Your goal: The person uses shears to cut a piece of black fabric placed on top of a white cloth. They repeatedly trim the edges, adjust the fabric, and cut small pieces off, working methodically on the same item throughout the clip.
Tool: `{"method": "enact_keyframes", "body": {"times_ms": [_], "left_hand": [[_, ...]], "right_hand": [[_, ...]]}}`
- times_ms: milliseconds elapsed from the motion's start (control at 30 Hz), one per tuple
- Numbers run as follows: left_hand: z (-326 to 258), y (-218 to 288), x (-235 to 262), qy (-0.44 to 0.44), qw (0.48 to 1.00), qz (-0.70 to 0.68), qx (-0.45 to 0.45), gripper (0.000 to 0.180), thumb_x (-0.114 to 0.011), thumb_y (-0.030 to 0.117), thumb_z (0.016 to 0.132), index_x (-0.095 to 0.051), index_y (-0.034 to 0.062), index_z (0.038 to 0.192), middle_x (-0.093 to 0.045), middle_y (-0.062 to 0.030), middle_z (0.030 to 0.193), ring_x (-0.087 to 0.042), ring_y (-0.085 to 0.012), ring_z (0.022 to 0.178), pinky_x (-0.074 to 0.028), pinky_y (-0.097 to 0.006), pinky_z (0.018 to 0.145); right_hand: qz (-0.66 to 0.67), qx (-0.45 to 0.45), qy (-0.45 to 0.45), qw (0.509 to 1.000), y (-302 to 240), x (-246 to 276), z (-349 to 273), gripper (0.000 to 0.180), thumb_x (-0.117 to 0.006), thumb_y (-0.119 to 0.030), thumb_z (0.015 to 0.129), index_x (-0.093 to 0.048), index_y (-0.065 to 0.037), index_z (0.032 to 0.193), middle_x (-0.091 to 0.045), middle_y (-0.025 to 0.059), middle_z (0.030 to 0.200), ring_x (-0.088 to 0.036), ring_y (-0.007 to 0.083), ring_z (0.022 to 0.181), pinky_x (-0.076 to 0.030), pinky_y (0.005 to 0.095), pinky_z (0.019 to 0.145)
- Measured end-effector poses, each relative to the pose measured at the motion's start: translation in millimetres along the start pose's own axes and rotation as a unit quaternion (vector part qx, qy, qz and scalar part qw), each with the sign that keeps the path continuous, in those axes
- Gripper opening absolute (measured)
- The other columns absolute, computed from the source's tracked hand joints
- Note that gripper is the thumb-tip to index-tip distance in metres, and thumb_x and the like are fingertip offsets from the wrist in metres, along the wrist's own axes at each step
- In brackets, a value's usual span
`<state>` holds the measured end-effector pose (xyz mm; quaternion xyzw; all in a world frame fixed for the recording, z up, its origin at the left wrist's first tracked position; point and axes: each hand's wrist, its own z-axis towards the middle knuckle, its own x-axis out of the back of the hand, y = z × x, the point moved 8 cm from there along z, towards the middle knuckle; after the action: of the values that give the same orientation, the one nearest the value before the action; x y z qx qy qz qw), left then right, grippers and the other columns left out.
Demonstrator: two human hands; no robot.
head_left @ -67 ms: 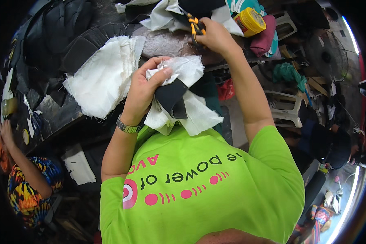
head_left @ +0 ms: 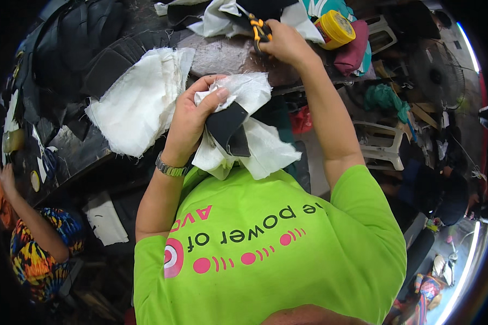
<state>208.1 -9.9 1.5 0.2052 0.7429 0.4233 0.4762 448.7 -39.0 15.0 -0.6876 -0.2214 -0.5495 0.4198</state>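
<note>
My left hand (head_left: 197,106) pinches a bunched white cloth (head_left: 249,93) with a black fabric piece (head_left: 226,125) against it, held in front of my chest. The cloth's lower parts hang loose over my shirt. Over the table's edge, my right hand (head_left: 285,44) grips scissors with orange and black handles (head_left: 261,33). Their blades point up and left towards white cloth scraps (head_left: 214,23) and are partly lost against them. A stack of frayed white cloth pieces (head_left: 138,103) lies on the table just left of my left hand.
Black fabric pieces (head_left: 73,40) pile up at the far left of the dark table (head_left: 87,151). A yellow tub (head_left: 337,30) and a maroon bundle (head_left: 351,51) sit at the far right. At the left edge, a co-worker's arm (head_left: 32,216) reaches in. White plastic chairs (head_left: 382,143) stand to the right.
My right hand and the scissors have shifted very slightly up and left. The loose cloth under my left hand has swung a little to the right.
</note>
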Motion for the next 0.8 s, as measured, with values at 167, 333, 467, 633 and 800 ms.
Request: {"method": "enact_keyframes", "body": {"times_ms": [167,333,467,633,800], "left_hand": [[-3,-2,6,0.029,0.999,-0.043,-0.016,0.028,-0.062,0.022,0.095,-0.061,0.0009,0.114,-0.066,0.0006,0.093,-0.06,-0.0021,0.076,-0.049,-0.017,0.068],[0,-7,13,0.022,0.999,-0.027,-0.028,0.03,-0.06,0.029,0.097,-0.063,0.0022,0.11,-0.065,0.0027,0.092,-0.059,-0.0018,0.077,-0.048,-0.017,0.07],[4,-14,9,0.006,1.0,-0.007,-0.017,0.032,-0.057,0.031,0.099,-0.064,0.002,0.109,-0.065,0.0043,0.091,-0.058,-0.0013,0.078,-0.047,-0.017,0.07],[6,-10,3,0.011,0.998,0.024,-0.049,0.031,-0.055,0.03,0.1,-0.063,0.0014,0.11,-0.066,0.003,0.095,-0.058,-0.0016,0.081,-0.047,-0.017,0.072],[3,-5,9,0.061,0.994,0.014,-0.085,0.033,-0.053,0.029,0.101,-0.063,0.0,0.113,-0.066,0.0012,0.101,-0.059,-0.0031,0.087,-0.047,-0.019,0.077]], "right_hand": [[-0.007,0.001,0.059,0.998,-9,8,24,0.047,-0.07,-0.017,0.081,-0.05,-0.002,0.121,-0.066,0.0248,0.104,-0.065,0.0387,0.098,-0.049,0.0479,0.086],[0.007,0.031,0.181,0.983,-16,20,0,0.038,-0.069,-0.019,0.083,-0.052,-0.003,0.113,-0.066,0.0265,0.102,-0.063,0.0423,0.098,-0.049,0.0495,0.085],[-0.036,0.07,0.223,0.972,-16,9,-14,0.028,-0.066,-0.02,0.085,-0.059,-0.01,0.11,-0.066,0.0179,0.103,-0.062,0.0398,0.097,-0.05,0.0468,0.082],[-0.138,0.113,0.215,0.96,-25,16,-29,0.027,-0.067,-0.021,0.085,-0.066,-0.01,0.109,-0.065,0.0141,0.103,-0.065,0.0341,0.089,-0.053,0.0407,0.079],[0.226,0.164,0.118,0.953,-63,63,-85,0.019,-0.067,-0.02,0.086,-0.068,-0.003,0.096,-0.062,0.0075,0.082,-0.061,0.0155,0.076,-0.047,0.029,0.068]]}}
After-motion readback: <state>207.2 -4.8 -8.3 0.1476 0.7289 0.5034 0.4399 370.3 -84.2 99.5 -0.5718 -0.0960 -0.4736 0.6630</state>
